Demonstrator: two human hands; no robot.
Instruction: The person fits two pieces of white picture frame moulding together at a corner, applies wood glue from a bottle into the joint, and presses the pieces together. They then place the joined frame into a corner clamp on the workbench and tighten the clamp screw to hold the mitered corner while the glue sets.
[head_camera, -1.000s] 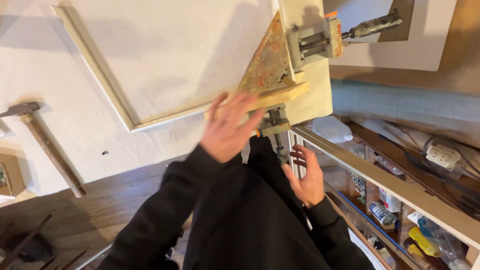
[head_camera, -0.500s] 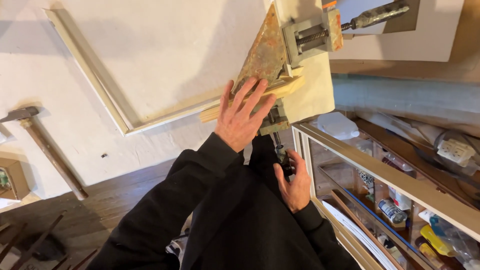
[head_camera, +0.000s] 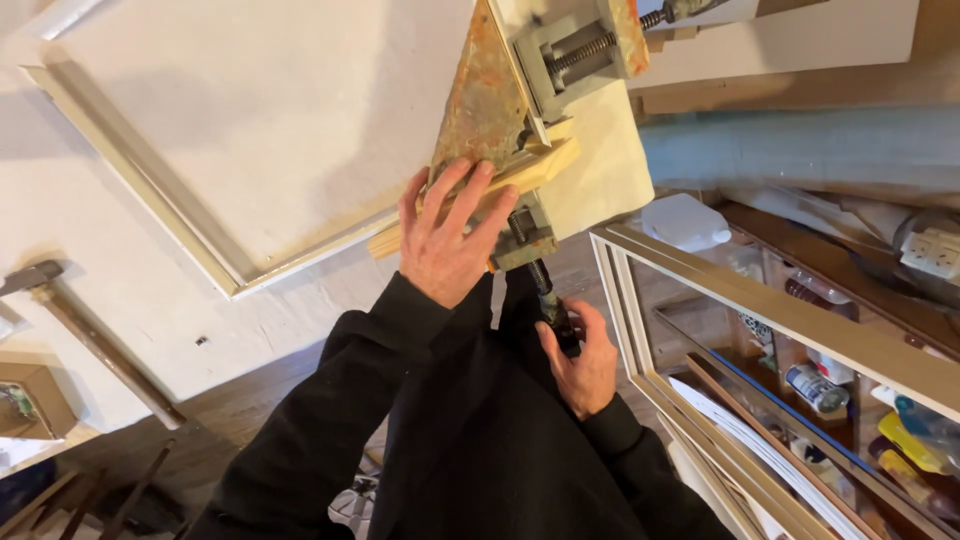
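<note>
White counter (head_camera: 130, 290), frame on top. Left hand (head_camera: 450, 235) fingers spread flat on wood strip (head_camera: 540, 170); right hand (head_camera: 580, 360) fingers wrapped round clamp handle (head_camera: 552, 305) below.

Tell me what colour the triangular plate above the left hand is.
Rusty orange-brown with grey-green patches; the head view shows the plate just above the left hand.

Left hand (head_camera: 448, 238) flat on the wooden strip (head_camera: 470, 200) — right hand (head_camera: 580, 358) grips the clamp's screw handle (head_camera: 553, 305).

L. hand (head_camera: 447, 238) now lies flat on the wood strip (head_camera: 530, 172), no more lifted; r. hand (head_camera: 580, 357) now grips the clamp screw handle (head_camera: 556, 313) below.
</note>
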